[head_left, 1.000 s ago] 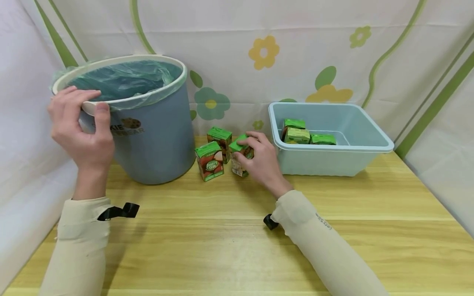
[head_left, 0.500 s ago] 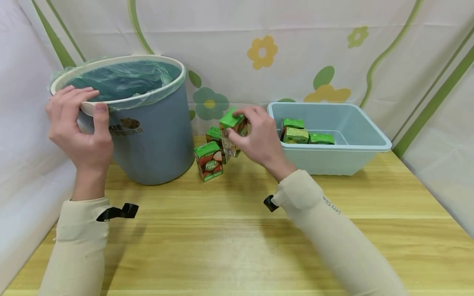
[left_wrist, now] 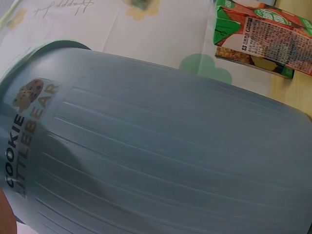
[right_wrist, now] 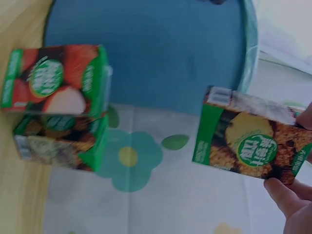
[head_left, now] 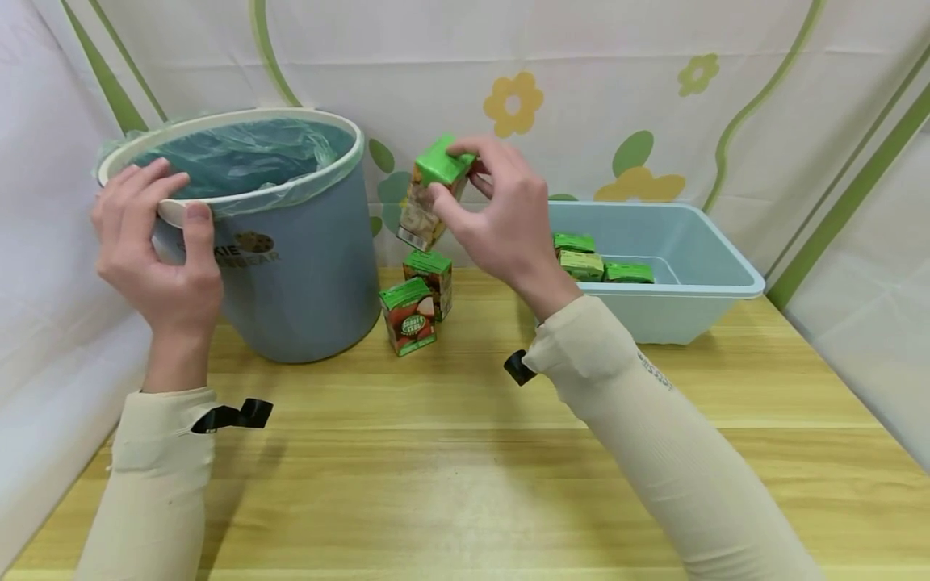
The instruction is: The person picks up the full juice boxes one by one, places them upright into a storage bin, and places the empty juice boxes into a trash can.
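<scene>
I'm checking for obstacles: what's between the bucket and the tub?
In the head view, two cartons stand on the table; the right hand holds a third carton higher.

1. Pale-yellow wood-grain desk [head_left: 450, 484], streaks running crosswise.
2. White fabric backdrop [head_left: 421, 32] with green stripes [head_left: 122, 110], upright behind the desk.
3. Orange-yellow flower print [head_left: 500, 103] on that fabric.
4. Teal yellow-centred flower print [right_wrist: 129, 158].
</scene>
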Available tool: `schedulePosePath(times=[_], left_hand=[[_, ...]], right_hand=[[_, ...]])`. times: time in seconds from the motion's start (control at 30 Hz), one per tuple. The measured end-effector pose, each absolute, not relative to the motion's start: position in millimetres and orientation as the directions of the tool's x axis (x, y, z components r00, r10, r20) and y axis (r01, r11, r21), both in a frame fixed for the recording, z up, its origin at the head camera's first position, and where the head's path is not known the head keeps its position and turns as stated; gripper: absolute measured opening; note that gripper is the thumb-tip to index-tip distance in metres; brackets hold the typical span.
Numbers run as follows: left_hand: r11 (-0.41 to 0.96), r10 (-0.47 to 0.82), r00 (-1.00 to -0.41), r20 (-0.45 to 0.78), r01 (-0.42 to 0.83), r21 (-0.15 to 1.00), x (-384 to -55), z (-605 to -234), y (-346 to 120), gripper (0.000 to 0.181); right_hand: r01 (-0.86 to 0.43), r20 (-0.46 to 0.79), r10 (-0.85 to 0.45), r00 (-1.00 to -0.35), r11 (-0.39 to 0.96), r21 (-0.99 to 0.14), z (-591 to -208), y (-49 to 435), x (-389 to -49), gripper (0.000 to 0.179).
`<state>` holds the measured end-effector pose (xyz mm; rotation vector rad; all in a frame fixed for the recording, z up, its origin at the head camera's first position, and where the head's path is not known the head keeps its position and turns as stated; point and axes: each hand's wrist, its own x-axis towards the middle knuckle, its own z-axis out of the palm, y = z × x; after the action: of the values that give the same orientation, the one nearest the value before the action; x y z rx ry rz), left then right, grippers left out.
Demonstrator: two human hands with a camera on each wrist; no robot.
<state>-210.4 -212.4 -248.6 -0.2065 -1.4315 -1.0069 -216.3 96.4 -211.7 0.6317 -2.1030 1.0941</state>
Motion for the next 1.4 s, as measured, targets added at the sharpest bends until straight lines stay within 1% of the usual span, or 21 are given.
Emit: schedulePosePath(times=[0.17, 0.4, 0.47, 0.67, 0.7, 0.77, 0.87, 1.03, 1.2, 1.27, 1.4], left_hand=[[0.599, -0.451, -0.167, 0.877, 0.671, 0.436, -214, -253, -217, 0.047], [0.598, -0.459, -0.158, 0.874, 0.672, 0.436, -212, -252, -216, 0.047], [0.597, -0.459, -0.159, 0.874, 0.674, 0.435, -212, -252, -215, 0.048], [0.592, -0.461, -0.160, 0.873, 0.677, 0.437, -211, -251, -214, 0.050], [0.591, -0.462, -0.160, 0.872, 0.678, 0.438, -211, -251, -213, 0.050], [0.592, -0.461, -0.162, 0.872, 0.676, 0.439, -210, -251, -212, 0.050], [0.592, -0.461, -0.165, 0.872, 0.674, 0.441, -211, -250, -211, 0.049], [0.595, -0.459, -0.173, 0.872, 0.668, 0.446, -211, -251, -213, 0.050], [0.595, -0.459, -0.178, 0.870, 0.666, 0.450, -211, -251, -213, 0.049], [0.596, -0.457, -0.179, 0.871, 0.666, 0.449, -212, -251, -212, 0.049], [0.599, -0.455, -0.180, 0.872, 0.663, 0.449, -213, -251, -212, 0.049]], right_hand=[[-0.707, 0.785, -0.081, -0.614, 0.498, -0.502, -193, 85, -214, 0.038], [-0.787, 0.877, -0.052, -0.478, 0.470, -0.401, -179, 71, -217, 0.041], [-0.801, 0.891, -0.034, -0.453, 0.455, -0.389, -176, 67, -218, 0.042], [-0.824, 0.901, -0.002, -0.433, 0.406, -0.395, -168, 49, -220, 0.042], [-0.831, 0.909, -0.002, -0.417, 0.405, -0.381, -167, 46, -220, 0.042], [-0.836, 0.913, -0.026, -0.407, 0.413, -0.361, -166, 40, -222, 0.042], [-0.836, 0.911, -0.043, -0.410, 0.418, -0.356, -165, 30, -223, 0.041], [-0.825, 0.895, -0.083, -0.438, 0.431, -0.364, -166, 14, -224, 0.041], [-0.793, 0.874, -0.117, -0.472, 0.490, -0.363, -168, -1, -226, 0.043], [-0.769, 0.854, -0.134, -0.502, 0.521, -0.370, -169, -6, -226, 0.044], [-0.710, 0.775, -0.180, -0.606, 0.562, -0.425, -168, -16, -226, 0.047]])
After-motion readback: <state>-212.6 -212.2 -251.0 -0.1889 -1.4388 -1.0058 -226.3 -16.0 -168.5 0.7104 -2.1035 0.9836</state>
